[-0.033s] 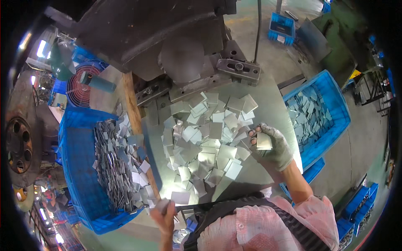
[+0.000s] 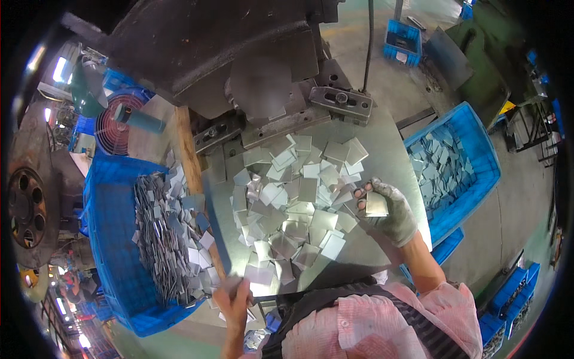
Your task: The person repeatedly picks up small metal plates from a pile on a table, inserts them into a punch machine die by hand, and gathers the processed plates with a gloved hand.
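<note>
My right hand (image 2: 393,218), in a pale fingerless glove, is closed around a few small square metal plates (image 2: 376,205) at the right side of the metal table. Its bare fingertips press the edge of the plates. Near the table's front left corner, my bare left hand (image 2: 236,302) is closed on a blurred grey piece that looks like a metal plate (image 2: 228,286). Just beside those fingers lies a loose plate (image 2: 259,276). A wide heap of similar plates (image 2: 308,187) spreads over the table (image 2: 388,149) between my hands.
On the left, a blue crate (image 2: 110,239) holds many stacked plates, next to a wooden strip (image 2: 190,152). A second blue crate (image 2: 485,173) of plates stands at the right. The dark press (image 2: 239,54) with clamped tooling (image 2: 341,102) rises behind the heap. A fan (image 2: 116,125) stands far left.
My left hand has shifted slightly up toward the table with the grey piece, and the loose plate beside it sits a little higher. My right hand stays nearly still.
</note>
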{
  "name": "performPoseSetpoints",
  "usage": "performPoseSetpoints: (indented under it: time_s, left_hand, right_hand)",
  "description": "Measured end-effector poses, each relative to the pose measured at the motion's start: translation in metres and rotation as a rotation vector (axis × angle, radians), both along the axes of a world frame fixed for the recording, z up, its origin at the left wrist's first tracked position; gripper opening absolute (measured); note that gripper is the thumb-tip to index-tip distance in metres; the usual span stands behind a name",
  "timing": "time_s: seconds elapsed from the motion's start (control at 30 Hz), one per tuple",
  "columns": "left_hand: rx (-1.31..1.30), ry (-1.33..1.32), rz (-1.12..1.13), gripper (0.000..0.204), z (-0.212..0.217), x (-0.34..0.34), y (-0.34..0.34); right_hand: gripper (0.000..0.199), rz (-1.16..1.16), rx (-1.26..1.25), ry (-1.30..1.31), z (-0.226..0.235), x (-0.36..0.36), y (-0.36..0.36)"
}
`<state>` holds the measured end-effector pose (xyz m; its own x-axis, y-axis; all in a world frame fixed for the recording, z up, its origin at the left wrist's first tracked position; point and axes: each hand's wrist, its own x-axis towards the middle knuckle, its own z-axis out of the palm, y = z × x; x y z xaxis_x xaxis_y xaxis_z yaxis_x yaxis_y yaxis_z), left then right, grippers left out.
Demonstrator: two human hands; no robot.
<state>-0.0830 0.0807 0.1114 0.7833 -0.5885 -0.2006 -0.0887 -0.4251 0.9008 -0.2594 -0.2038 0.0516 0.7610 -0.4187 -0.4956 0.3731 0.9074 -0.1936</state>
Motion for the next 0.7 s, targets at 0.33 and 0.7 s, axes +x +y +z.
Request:
performPoseSetpoints:
  time_s: [0.33, 0.7]
  left_hand:
    - [0.126, -0.059, -0.537, 0.027, -0.050, 0.092, -0.146]
    - [-0.111, 0.234, -0.303, 0.019, -0.056, 0.105, -0.181]
  right_hand:
    - [0.014, -0.048, -0.036, 0.021, -0.002, 0.015, -0.009]
    - [0.023, 0.183, -0.281, 0.030, 0.010, 0.118, -0.043]
